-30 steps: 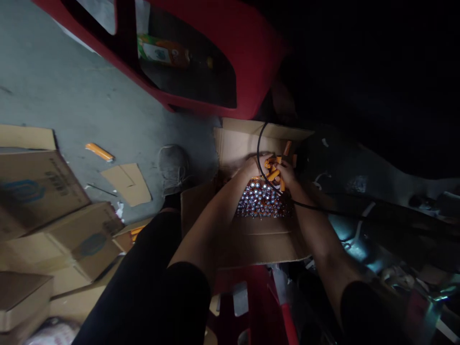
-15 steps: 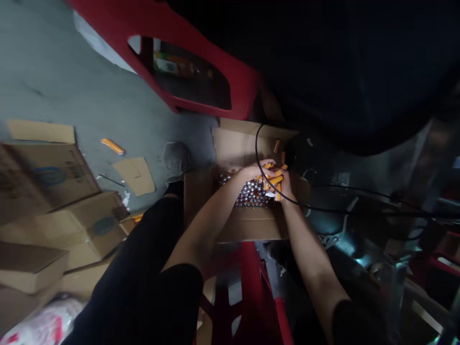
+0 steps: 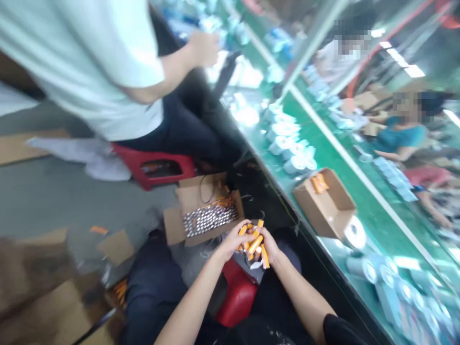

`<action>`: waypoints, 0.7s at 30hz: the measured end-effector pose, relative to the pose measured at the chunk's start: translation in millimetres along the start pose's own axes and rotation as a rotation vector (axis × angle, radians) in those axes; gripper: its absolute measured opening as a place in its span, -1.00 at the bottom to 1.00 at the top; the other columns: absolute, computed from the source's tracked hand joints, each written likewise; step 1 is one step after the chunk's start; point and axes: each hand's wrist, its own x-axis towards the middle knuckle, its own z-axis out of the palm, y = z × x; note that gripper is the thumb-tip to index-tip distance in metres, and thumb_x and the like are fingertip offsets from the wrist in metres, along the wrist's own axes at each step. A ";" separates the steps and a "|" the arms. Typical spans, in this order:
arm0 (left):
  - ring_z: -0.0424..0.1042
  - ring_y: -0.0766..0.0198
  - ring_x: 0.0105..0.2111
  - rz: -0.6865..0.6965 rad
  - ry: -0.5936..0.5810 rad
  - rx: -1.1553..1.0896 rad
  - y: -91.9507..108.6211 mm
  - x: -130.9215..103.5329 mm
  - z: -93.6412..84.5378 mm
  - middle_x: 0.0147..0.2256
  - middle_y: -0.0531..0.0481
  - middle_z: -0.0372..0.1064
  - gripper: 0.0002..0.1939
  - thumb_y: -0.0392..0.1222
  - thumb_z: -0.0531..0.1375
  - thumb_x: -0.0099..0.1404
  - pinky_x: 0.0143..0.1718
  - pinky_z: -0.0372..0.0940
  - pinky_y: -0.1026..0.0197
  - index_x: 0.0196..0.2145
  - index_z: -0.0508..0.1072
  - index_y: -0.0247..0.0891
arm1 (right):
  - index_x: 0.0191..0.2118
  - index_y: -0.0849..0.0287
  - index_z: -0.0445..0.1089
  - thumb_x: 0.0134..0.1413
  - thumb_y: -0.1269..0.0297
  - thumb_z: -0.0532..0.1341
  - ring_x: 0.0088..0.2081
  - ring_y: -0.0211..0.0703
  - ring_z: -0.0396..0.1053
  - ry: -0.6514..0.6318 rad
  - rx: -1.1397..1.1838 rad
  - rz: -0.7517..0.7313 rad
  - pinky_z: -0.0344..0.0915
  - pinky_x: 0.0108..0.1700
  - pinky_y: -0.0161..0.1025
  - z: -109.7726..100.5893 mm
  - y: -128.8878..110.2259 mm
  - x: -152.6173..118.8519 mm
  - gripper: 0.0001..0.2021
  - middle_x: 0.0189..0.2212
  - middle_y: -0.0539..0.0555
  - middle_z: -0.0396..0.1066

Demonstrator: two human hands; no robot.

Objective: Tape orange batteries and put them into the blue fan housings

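Several orange cylindrical battery cells [image 3: 256, 244] are bunched together between my two hands, above my lap. My left hand [image 3: 235, 239] is closed around the left side of the bunch, and my right hand [image 3: 270, 247] grips the right side. A small white scrap hangs beneath the cells. Beyond my hands on the floor stands an opened cardboard box [image 3: 174, 225], its flaps spread. Rows of upright cells [image 3: 210, 219] with shiny silver ends fill it, and some orange pieces lie at its far right.
Right of me runs a green workbench [image 3: 323, 143] carrying white round parts and a tilted-looking carton [image 3: 316, 211] with orange cells inside. A co-worker sits on a red stool [image 3: 143, 167] ahead. Cardboard boxes [image 3: 46, 306] lie at left. Other people work across the bench.
My hands have come up out of the floor box with the bunch of orange cells and are now nearer my lap. The view has lifted, bringing the bench and co-workers in.
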 end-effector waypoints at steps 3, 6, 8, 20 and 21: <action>0.54 0.09 0.01 0.098 -0.118 0.082 27.0 -41.7 61.2 0.03 -0.01 0.48 -0.31 -0.02 0.51 0.00 0.06 0.44 0.09 0.09 0.42 0.03 | -0.32 0.13 0.45 -0.21 0.21 0.47 -0.44 -0.13 0.51 0.015 0.039 -0.315 0.45 -0.43 -0.29 -6.2 -18.4 -83.4 -0.71 -0.42 0.04 0.55; 0.53 0.06 0.02 0.248 -0.255 0.177 80.7 -68.2 131.8 0.05 -0.03 0.47 -0.23 -0.03 0.53 -0.01 0.07 0.45 0.09 0.15 0.40 -0.02 | -0.24 0.10 0.50 -0.14 0.15 0.45 -0.32 -0.07 0.55 -0.013 -0.046 -0.582 0.52 -0.25 -0.22 -8.2 -62.0 -161.7 -0.70 -0.34 0.05 0.57; 0.53 0.07 0.00 0.372 -0.360 0.253 124.4 -74.0 181.7 0.02 -0.04 0.48 -0.21 -0.05 0.54 -0.02 0.04 0.46 0.10 0.16 0.40 -0.05 | -0.18 0.10 0.49 -0.08 0.08 0.40 -0.28 -0.01 0.55 -0.040 -0.167 -0.758 0.52 -0.22 -0.17 -8.9 -105.8 -205.3 -0.67 -0.31 0.06 0.56; 0.47 -0.01 0.13 0.660 -0.191 0.936 194.5 43.3 314.1 0.13 -0.25 0.44 -0.28 0.07 0.29 0.34 0.21 0.34 -0.03 0.34 0.23 -0.22 | -0.35 0.12 0.34 0.05 -0.07 0.32 -0.61 -0.22 0.31 0.054 -0.273 -0.986 0.28 -0.57 -0.30 -56.7 -275.0 -186.5 -0.66 -0.58 -0.03 0.40; 0.43 -0.07 0.18 0.664 -0.150 1.000 185.8 46.9 308.4 0.14 -0.27 0.43 -0.32 0.09 0.30 0.33 0.25 0.29 -0.08 0.30 0.29 -0.24 | -0.37 0.11 0.33 0.04 -0.07 0.33 -0.63 -0.23 0.29 0.065 -0.272 -0.983 0.26 -0.59 -0.30 -63.9 -272.3 -173.0 -0.65 -0.60 -0.04 0.39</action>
